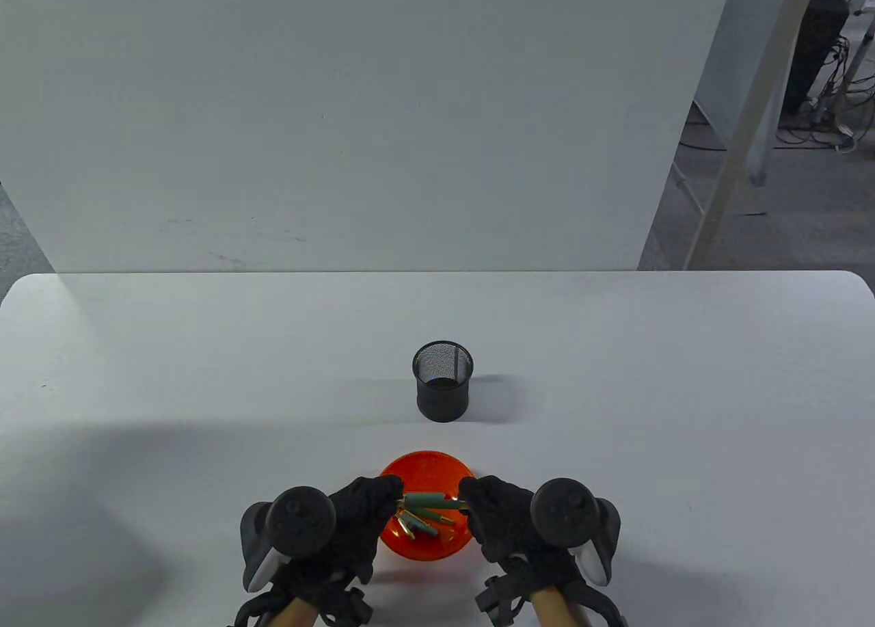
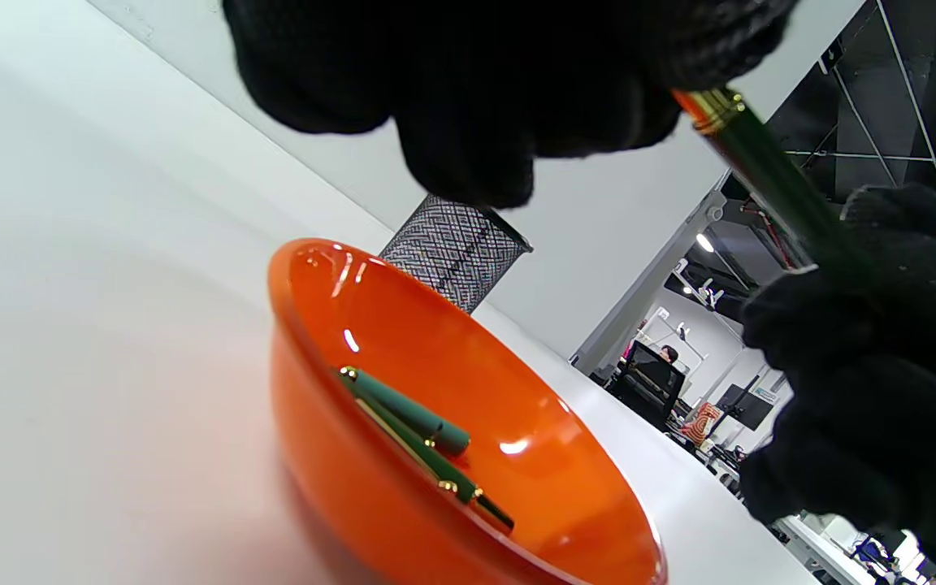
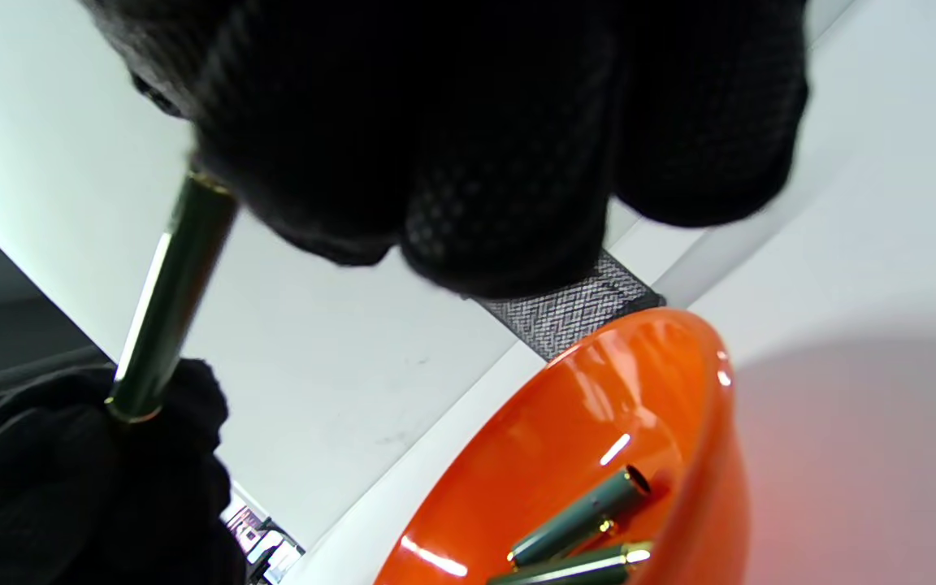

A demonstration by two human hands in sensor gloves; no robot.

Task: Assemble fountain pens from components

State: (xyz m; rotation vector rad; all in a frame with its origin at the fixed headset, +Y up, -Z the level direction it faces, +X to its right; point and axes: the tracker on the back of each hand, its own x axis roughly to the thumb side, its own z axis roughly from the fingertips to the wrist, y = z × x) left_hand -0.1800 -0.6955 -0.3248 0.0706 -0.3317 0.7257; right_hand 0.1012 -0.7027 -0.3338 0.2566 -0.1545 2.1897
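Observation:
Both gloved hands hold one green pen with gold trim (image 1: 427, 500) level above the orange bowl (image 1: 424, 466). My left hand (image 1: 383, 497) grips its left end and my right hand (image 1: 478, 497) grips its right end. The pen also shows in the left wrist view (image 2: 769, 175) and the right wrist view (image 3: 171, 296), spanning from one hand to the other. Loose green and gold pen parts (image 1: 420, 523) lie in the bowl; they also show in the left wrist view (image 2: 415, 443) and the right wrist view (image 3: 590, 520). How the pen's pieces join inside the fingers is hidden.
A black mesh pen cup (image 1: 443, 389) stands upright on the white table (image 1: 205, 381) just beyond the bowl. A white wall panel (image 1: 342, 107) rises behind the table's far edge.

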